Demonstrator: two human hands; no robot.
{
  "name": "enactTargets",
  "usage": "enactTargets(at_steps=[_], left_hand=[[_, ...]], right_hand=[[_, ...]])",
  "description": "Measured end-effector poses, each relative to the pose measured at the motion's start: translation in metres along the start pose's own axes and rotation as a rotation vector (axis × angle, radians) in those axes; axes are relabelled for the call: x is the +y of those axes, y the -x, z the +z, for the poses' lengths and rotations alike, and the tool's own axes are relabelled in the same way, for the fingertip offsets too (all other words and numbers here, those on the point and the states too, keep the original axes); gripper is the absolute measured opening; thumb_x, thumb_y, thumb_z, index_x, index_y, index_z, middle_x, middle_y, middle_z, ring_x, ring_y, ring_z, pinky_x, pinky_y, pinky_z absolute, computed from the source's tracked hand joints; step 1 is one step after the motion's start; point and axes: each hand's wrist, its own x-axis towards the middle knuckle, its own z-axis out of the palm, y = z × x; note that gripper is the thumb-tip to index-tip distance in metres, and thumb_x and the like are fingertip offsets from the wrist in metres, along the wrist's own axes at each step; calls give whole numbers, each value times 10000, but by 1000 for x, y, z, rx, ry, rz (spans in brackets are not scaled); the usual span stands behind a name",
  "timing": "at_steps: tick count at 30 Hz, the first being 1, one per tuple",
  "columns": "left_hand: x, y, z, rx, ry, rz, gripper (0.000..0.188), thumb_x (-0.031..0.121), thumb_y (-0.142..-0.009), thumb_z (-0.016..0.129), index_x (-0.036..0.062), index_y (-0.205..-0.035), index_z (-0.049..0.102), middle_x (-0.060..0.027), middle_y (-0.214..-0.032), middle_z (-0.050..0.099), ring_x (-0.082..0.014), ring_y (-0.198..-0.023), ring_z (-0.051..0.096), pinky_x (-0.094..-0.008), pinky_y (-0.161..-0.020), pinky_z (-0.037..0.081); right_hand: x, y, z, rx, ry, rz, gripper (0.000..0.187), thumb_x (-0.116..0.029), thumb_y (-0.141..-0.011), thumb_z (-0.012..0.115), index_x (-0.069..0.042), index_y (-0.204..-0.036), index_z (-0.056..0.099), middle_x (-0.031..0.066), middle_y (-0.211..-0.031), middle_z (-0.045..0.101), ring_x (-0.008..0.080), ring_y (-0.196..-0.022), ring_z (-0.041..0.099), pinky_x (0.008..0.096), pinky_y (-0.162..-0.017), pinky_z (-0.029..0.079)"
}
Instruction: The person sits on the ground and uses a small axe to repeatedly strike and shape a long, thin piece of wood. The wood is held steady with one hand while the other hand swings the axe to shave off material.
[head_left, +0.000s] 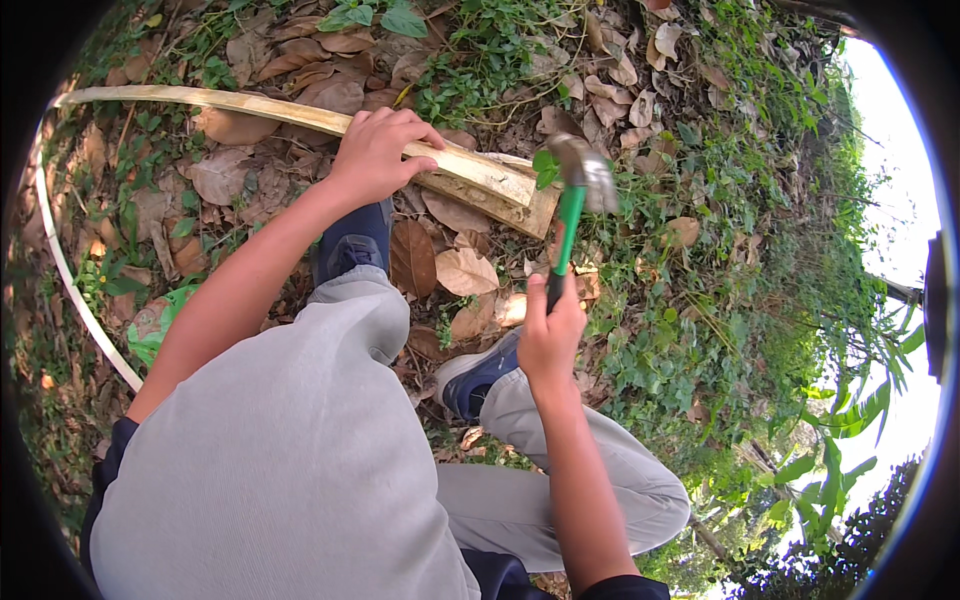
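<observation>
My left hand (382, 155) is wrapped over a long, pale wooden strip (485, 174), pinning it near its right end. Under the strip's end lies a shorter wooden board (533, 220), resting on the leafy ground. My right hand (552, 335) grips a hammer (569, 222) by the black lower part of its green and black handle. The metal head is raised just right of the wood's end, apart from it and smeared by motion. Whether a nail stands in the wood is too small to tell.
Dry brown leaves (465, 271) and low green plants (680, 330) cover the ground. A thin pale curved strip (70, 270) arcs along the left side. My blue shoes (480, 380) and grey trousers (290, 450) are close below the wood.
</observation>
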Motion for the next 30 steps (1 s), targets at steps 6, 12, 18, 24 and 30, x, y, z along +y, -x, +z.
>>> enactTargets(at_steps=[6, 12, 18, 24, 30], left_hand=[[0, 1, -1, 14, 7, -6, 227, 351, -878, 788, 244, -1078, 775, 26, -1059, 679, -209, -1098, 589, -389, -984, 383], [0, 0, 0, 2, 18, -12, 230, 331, -876, 793, 239, -1084, 768, 26, -1069, 666, -210, -1098, 580, -383, -981, 381], [1, 0, -1, -8, 10, -11, 230, 321, -882, 788, 233, -1093, 762, 22, -1074, 658, -212, -1094, 575, -379, -982, 378], [1, 0, -1, -15, 11, -12, 231, 326, -888, 784, 232, -1098, 762, 20, -1079, 656, -211, -1096, 574, -380, -986, 376], [1, 0, 0, -7, 11, -10, 237, 330, -887, 784, 228, -1100, 764, 21, -1085, 662, -210, -1098, 577, -378, -986, 378]], right_hand=[[31, 24, 34, -291, 192, 202, 315, -277, -1020, 581, 36, -1047, 586, 327, -817, 674, 546, -869, 665, 595, -744, 496], [4, 22, 22, -309, 39, 276, 285, -260, -997, 648, 14, -929, 614, 233, -691, 621, 401, -614, 616, 471, -614, 478], [-37, 15, -13, 13, -75, -88, 235, -213, -1040, 659, -27, -917, 584, 82, -601, 551, 189, -502, 526, 355, -518, 414], [-8, 6, -1, 14, -71, -62, 237, -214, -1061, 603, -20, -935, 554, 130, -639, 588, 281, -558, 589, 398, -551, 442], [34, 15, 27, -355, 99, 311, 322, -282, -1011, 608, 40, -1019, 602, 303, -832, 668, 496, -832, 662, 530, -752, 502]])
